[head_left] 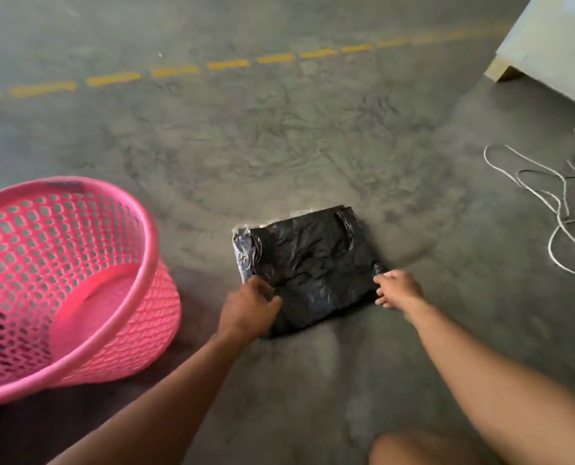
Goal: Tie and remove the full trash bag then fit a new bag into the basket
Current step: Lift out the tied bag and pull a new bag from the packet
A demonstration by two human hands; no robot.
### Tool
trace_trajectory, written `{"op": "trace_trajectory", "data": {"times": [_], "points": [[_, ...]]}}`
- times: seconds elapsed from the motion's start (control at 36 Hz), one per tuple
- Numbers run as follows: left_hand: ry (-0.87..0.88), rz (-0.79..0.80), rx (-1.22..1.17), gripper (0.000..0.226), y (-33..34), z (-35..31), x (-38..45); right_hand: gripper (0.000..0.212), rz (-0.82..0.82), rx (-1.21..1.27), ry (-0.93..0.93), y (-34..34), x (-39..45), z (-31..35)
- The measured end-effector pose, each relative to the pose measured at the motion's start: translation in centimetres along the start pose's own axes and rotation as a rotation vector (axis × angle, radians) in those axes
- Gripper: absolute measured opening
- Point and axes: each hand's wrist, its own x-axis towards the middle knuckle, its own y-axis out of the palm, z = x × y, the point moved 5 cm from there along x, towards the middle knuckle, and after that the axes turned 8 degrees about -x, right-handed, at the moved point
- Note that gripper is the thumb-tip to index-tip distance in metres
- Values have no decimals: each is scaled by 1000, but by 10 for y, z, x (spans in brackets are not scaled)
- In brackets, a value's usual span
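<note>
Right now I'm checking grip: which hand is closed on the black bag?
The left hand, fingers curled over the folded black bag's near-left corner. The right hand only touches its right edge, fingers extended.

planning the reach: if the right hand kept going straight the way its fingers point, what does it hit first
The right hand points left, already at the edge of the folded black bag, so it would meet the bag first; the left hand lies beyond.

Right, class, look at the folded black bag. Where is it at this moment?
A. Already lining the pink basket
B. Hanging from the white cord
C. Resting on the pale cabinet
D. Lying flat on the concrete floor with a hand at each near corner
D: the black bag lies folded on the floor, the left hand and right hand at its near corners, while the pink basket stands unlined.
</note>
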Motion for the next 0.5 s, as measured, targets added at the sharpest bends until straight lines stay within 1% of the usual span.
{"op": "trace_trajectory", "data": {"times": [0.06, 0.14, 0.19, 0.25, 0.31, 0.36, 0.42, 0.5], "points": [[-146, 30, -60, 44, 27, 25, 5, 19, -24, 19, 75, 7, 18, -34], [-301, -16, -191, 51, 52, 50, 9, 24, -64, 63, 152, 19, 54, -81], [-363, -53, -249, 59, 61, 58, 11, 47, -134, 85, 151, 24, 77, -100], [-402, -63, -288, 56, 71, 66, 19, 68, -178, 72, 104, 25, 80, -94], [-419, -42, -297, 48, 80, 71, 27, 74, -176, 42, 42, 25, 73, -75], [-397, -15, -278, 42, 83, 71, 33, 73, -165, 58, 1, 25, 77, -65], [-366, -12, -232, 42, 84, 71, 38, 64, -184, 43, 3, 25, 85, -65], [-317, -84, -154, 30, 76, 70, 41, 34, -234, -17, -26, 21, 83, -57]]}}
